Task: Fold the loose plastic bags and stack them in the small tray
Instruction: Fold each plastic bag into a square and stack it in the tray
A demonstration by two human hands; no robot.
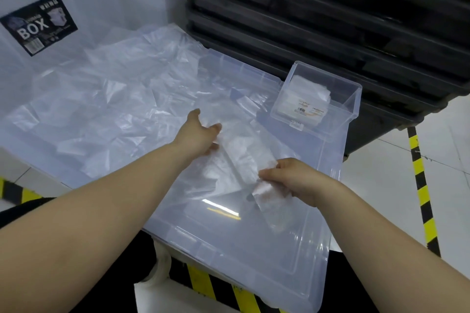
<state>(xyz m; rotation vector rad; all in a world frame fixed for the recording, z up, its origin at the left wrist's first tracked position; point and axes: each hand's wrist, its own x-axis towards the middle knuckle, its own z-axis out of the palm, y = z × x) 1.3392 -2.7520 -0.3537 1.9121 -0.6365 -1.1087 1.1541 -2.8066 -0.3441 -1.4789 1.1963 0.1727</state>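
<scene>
Plastic bag (240,160), near small tray (354,107): ends pinched by left hand (201,134) and right hand (295,180). Risk judged: slick film slipped from pinch, fold skewed.

Near half of large clear plastic lid (244,249) bare; crumpled clear bag heap (106,99) crowds far left; small clear tray (349,112) blocks far right.

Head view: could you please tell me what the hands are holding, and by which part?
One clear plastic bag, stretched between both hands: the left hand grips its far end, the right hand pinches its near end.
</scene>
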